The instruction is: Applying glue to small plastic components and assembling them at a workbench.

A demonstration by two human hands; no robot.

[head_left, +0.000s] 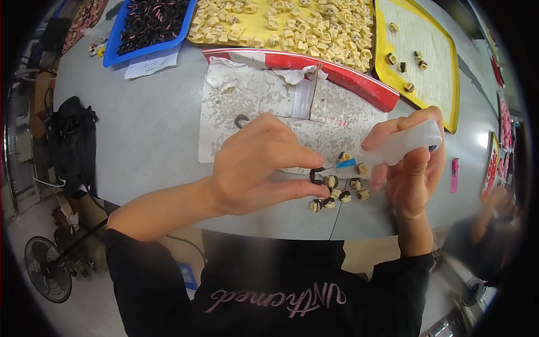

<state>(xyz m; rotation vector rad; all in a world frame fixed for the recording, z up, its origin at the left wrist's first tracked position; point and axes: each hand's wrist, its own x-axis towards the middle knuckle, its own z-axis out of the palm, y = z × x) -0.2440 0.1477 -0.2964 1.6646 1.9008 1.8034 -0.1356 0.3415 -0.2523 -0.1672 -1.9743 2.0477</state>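
A small black curved piece [314, 177] is pinched between the thumb and forefinger of my left hand [247, 168]. My right hand [414, 182] grips a translucent squeeze bottle [401, 146], tipped on its side and pointing left. Its blue needle tip [346, 163] reaches to the black piece; whether they touch I cannot tell. Below and beside the fingertips lie several small cream-and-black pieces [335, 194] on the grey table. Under the hands is a stained white cardboard sheet [224, 112], with another dark curved piece [241, 121] on it beside my left knuckles.
A blue tray [113, 53] of black pieces stands at the far left. A tray [261, 14] of cream pieces is at the back, behind a red cardboard edge [359, 84]. Further right are a yellow-rimmed tray [453, 78], a pink cutter-like tool [455, 175] and another person [477, 241].
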